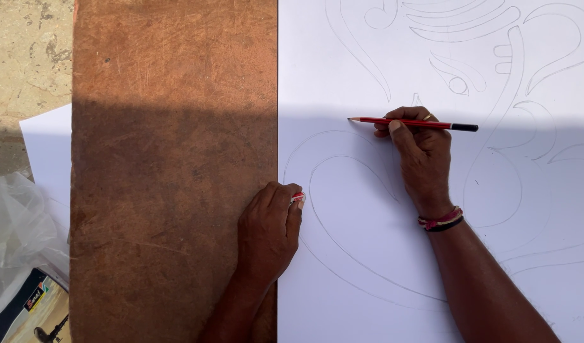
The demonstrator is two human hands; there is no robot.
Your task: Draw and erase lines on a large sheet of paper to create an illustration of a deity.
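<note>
Red pencil (pixel 414 122): lies nearly level across the fingers of the right hand (pixel 422 159), sharpened tip pointing toward the board's side, dark end cap pointing the other way. The hand is closed on the pencil near mid-shaft, thumb pressed over it; the tip appears lifted off or barely at the sheet, cannot tell which. A banded bracelet (pixel 441 220) sits on that wrist.

White drawing sheet (pixel 368 267): carries faint curved pencil outlines, the hand resting among them near the sheet's middle. Its straight edge meets the brown wooden board (pixel 171 159) beside it.

Left hand (pixel 269 232): curled shut on a small eraser (pixel 297 198), of which only a red-and-white end shows, right at the sheet's edge where it meets the board, touching a drawn curve.

Judgement: erasing goes best with short light strokes along the line, the sheet pinned flat, the pencil kept clear of the paper to avoid stray marks.

Beyond the board's far edge: another white sheet (pixel 47 152), a clear plastic bag (pixel 15 222), a printed booklet (pixel 31 314), concrete ground (pixel 25 51).
</note>
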